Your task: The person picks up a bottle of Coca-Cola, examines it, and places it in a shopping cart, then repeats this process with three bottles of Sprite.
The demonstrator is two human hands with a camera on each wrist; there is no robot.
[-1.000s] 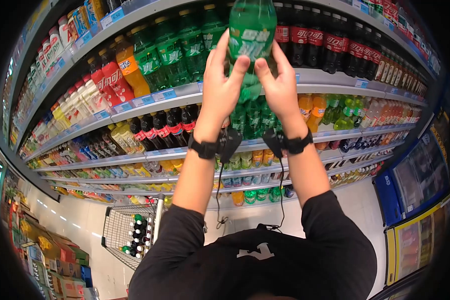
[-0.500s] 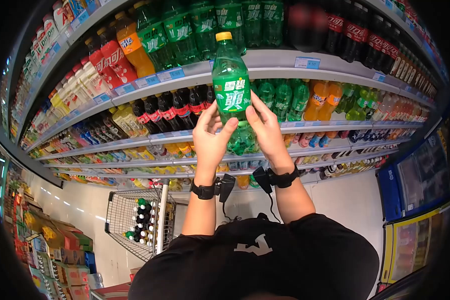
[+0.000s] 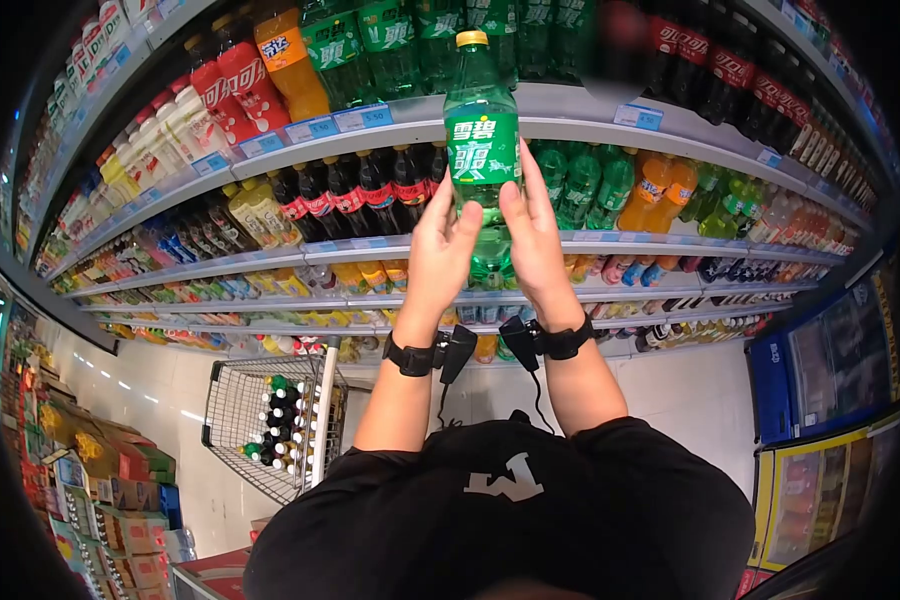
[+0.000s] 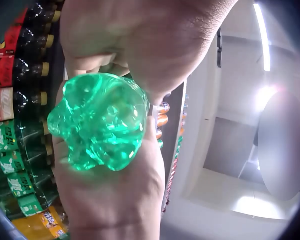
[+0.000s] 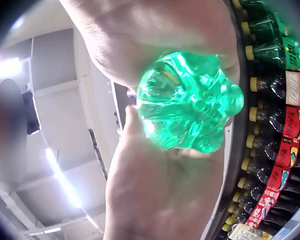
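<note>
A green Sprite bottle (image 3: 485, 140) with a yellow cap and a green label stands nearly upright between my two hands, in front of the drink shelves. My left hand (image 3: 440, 245) grips its lower left side, the thumb lying along the front. On the opposite side my right hand (image 3: 533, 240) holds it the same way, thumb on the front below the label. Both wrist views look up at the lobed bottle base (image 4: 102, 122), which hangs below the palms. Part of each hand's fingers is hidden behind the bottle.
The upper shelf edge (image 3: 390, 117) with price tags runs behind the bottle. Rows of Sprite bottles (image 3: 385, 45) and cola bottles (image 3: 345, 195) fill the shelves. A shopping cart (image 3: 232, 400) holding several bottles stands at lower left. At the right is a blue-framed cooler (image 3: 770, 385).
Both hands have brought the bottle down from high against the upper shelf, so its cap now shows. Over the last half second the bottle has shifted slightly up and right in the head view.
</note>
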